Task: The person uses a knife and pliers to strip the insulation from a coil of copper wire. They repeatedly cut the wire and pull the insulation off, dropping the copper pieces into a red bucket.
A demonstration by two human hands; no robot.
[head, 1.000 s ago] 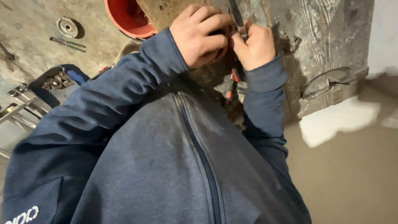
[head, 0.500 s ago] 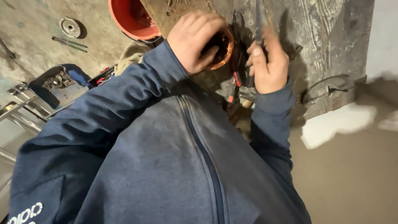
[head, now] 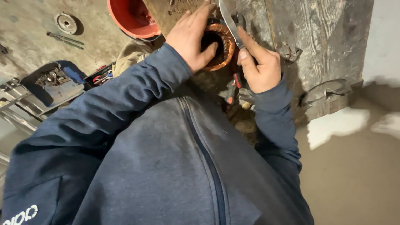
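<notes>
Head view, hands: left hand (head: 192,39) lies over the round copper wire coil (head: 221,46), fingers spread across its top, thumb hooked into the dark centre hole; grasping the coil. Right hand (head: 259,66) clenched round the handle of a narrow steel blade knife (head: 230,21), forefinger along the back, blade pointing up and away.
Coil: sits on the weathered grey wooden bench (head: 325,37), near its left edge, between the two hands; right rim of the windings shows bare.
Knife: blade edge runs just beside the coil's right rim, touching or nearly so, can't tell which.
Bench, near edge: red-and-black handled pliers (head: 233,87) lie just below the coil, partly under the right wrist. Clear safety glasses (head: 327,91) sit at the bench's right corner, well apart from the hands.
Bench, open room: bare planks to the right of the right hand up to the glasses.
Left of bench: red plastic bucket (head: 131,18) close by the bench's left edge, near the left hand.
Floor, far left: blue open toolbox (head: 56,81), round metal disc (head: 66,23), thin long-handled tool (head: 64,38), all well apart from the bench.
Foreground: blue zip jacket (head: 166,166) fills the lower frame, hides the bench's near side.
</notes>
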